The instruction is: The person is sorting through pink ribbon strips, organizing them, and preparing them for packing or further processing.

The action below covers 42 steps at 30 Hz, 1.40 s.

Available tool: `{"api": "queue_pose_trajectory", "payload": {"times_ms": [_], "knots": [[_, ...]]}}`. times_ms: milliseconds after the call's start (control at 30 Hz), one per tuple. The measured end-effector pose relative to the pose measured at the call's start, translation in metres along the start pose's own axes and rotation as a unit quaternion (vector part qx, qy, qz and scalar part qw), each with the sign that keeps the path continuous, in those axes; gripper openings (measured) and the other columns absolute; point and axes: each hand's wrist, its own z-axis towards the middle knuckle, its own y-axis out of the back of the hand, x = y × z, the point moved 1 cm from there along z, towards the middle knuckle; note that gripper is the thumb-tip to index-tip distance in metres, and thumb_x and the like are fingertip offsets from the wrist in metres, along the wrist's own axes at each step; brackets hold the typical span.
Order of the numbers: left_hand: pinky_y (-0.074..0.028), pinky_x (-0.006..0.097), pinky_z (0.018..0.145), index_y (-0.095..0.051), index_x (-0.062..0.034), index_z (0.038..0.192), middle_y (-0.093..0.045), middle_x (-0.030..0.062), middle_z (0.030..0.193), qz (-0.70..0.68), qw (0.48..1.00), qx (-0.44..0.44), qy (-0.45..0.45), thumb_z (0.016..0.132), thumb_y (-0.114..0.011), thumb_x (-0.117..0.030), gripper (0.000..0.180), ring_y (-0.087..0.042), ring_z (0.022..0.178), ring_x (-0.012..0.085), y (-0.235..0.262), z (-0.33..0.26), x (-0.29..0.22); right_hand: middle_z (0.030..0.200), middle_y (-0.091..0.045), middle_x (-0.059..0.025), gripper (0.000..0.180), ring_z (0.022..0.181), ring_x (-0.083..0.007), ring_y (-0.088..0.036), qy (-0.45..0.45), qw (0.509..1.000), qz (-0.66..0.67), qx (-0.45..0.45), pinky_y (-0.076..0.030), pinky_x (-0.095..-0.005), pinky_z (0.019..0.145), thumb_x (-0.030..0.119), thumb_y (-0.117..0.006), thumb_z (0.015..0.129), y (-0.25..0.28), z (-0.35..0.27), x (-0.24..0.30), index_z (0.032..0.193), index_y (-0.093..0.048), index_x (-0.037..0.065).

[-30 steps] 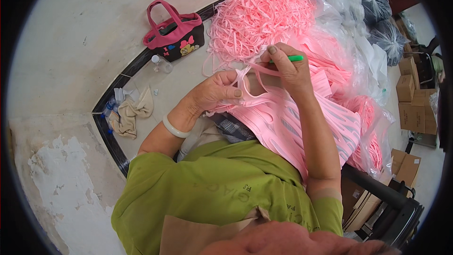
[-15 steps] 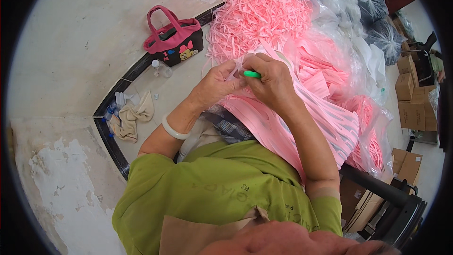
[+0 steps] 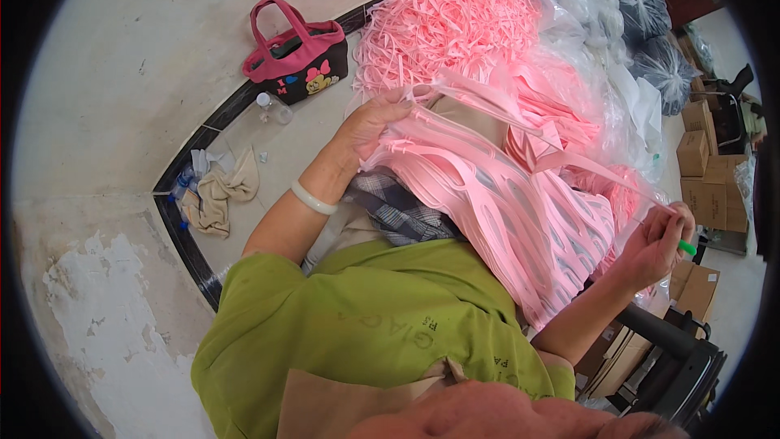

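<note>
Across my lap lies a layered stack of pink sheets with long cut-out slots (image 3: 487, 211). My left hand (image 3: 375, 122) is closed on the stack's upper left end, thumb on top. Out to the right, my right hand (image 3: 652, 248) pinches the end of a thin pink strip (image 3: 597, 169), pulled taut above the stack. A green-handled tool (image 3: 687, 248) pokes out of the same fist; its working end is hidden. Folded pink pieces (image 3: 532, 146) sit under the strip. A plaid cloth (image 3: 402, 215) shows beneath the stack's near left side.
Beyond the stack rises a heap of pink scrap strips (image 3: 447, 24). Clear plastic bags (image 3: 569, 12) stand to its right, with cardboard boxes (image 3: 705, 203) farther right. A handbag (image 3: 296, 53), a plastic bottle (image 3: 272, 110) and a beige cloth (image 3: 219, 199) rest near the wall.
My right hand has swung from beside my left hand far out to the right, drawing the pink strip out with it. My left hand has shifted slightly left.
</note>
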Motion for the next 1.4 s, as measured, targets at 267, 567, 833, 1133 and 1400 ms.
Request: {"api": "queue_pose_trajectory", "payload": {"times_ms": [267, 567, 833, 1133, 1400], "knots": [[-0.048, 0.028, 0.083, -0.04, -0.0026, 0.126, -0.057, 0.0107, 0.108, 0.08, 0.997, -0.017, -0.001, 0.081, -0.06, -0.012, 0.05, -0.059, 0.094, 0.016, 0.013, -0.014, -0.009, 0.066, -0.049, 0.0043, 0.014, 0.05, 0.0004, -0.033, -0.223, 0.973, -0.055, 0.04, -0.023, -0.0156, 0.043, 0.013, -0.054, 0.086, -0.07, 0.032, -0.109, 0.089, -0.059, 0.001], [-0.047, 0.025, 0.08, -0.044, -0.001, 0.117, -0.056, 0.009, 0.107, 0.079, 0.992, -0.073, 0.062, 0.081, -0.061, -0.013, 0.041, -0.057, 0.093, 0.0147, 0.009, -0.031, 0.0, 0.071, -0.055, -0.0024, 0.037, 0.057, -0.0079, -0.044, -0.083, 0.948, -0.264, 0.158, -0.034, -0.0197, 0.052, 0.031, -0.043, 0.091, -0.112, 0.008, -0.079, 0.084, -0.063, 0.0], [-0.046, 0.025, 0.079, -0.045, -0.003, 0.111, -0.054, 0.0071, 0.102, 0.176, 0.975, -0.095, -0.1, 0.076, -0.062, -0.003, 0.039, -0.056, 0.088, 0.0137, -0.023, -0.043, -0.004, 0.085, -0.056, -0.0141, 0.044, 0.075, -0.0196, -0.056, -0.299, 0.915, 0.14, 0.233, -0.048, -0.0301, 0.068, 0.03, -0.036, 0.094, -0.157, -0.075, -0.078, 0.082, -0.056, -0.007], [-0.044, 0.023, 0.077, -0.047, -0.0042, 0.104, -0.054, 0.0031, 0.096, 0.219, 0.961, -0.098, -0.138, 0.075, -0.062, -0.001, 0.032, -0.054, 0.085, 0.0098, -0.035, -0.053, 0.001, 0.089, -0.052, -0.0164, 0.042, 0.079, -0.023, -0.057, -0.314, 0.902, 0.166, 0.247, -0.05, -0.0322, 0.07, 0.03, -0.037, 0.094, -0.16, -0.088, -0.093, 0.082, -0.052, -0.007], [-0.044, 0.019, 0.073, -0.046, -0.0035, 0.106, -0.056, 0.0024, 0.092, 0.274, 0.941, -0.114, -0.163, 0.075, -0.065, -0.002, 0.037, -0.053, 0.08, 0.0065, -0.031, -0.051, 0.003, 0.088, -0.053, -0.016, 0.039, 0.078, -0.0225, -0.056, -0.287, 0.915, 0.144, 0.244, -0.049, -0.0314, 0.07, 0.027, -0.038, 0.094, -0.159, -0.094, -0.098, 0.08, -0.053, -0.006]]}}
